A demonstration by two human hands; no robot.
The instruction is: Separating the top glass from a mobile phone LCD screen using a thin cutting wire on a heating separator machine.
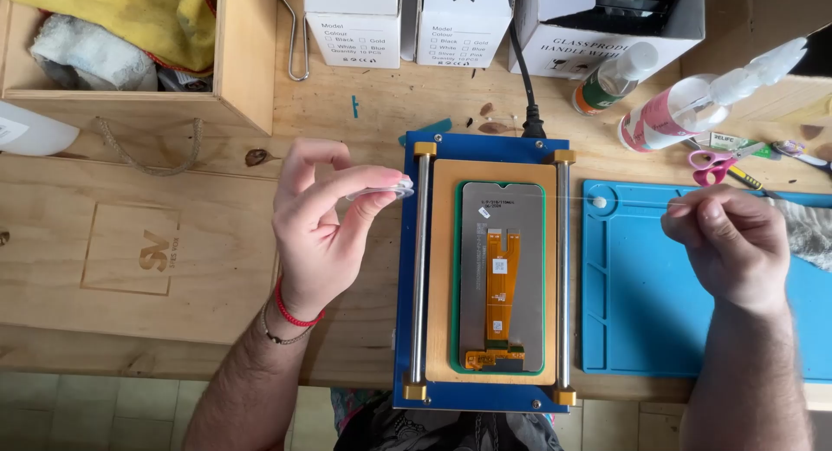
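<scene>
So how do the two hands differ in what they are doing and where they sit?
The left hand is raised palm-up over the wooden table, pinching a small clear spool between thumb and fingers. The right hand is knuckles-up over the blue mat, fingers curled shut on the end of a thin wire. The left wrist wears a red band; the right is bare. Both keep that wire stretched across the top of the phone screen.
</scene>
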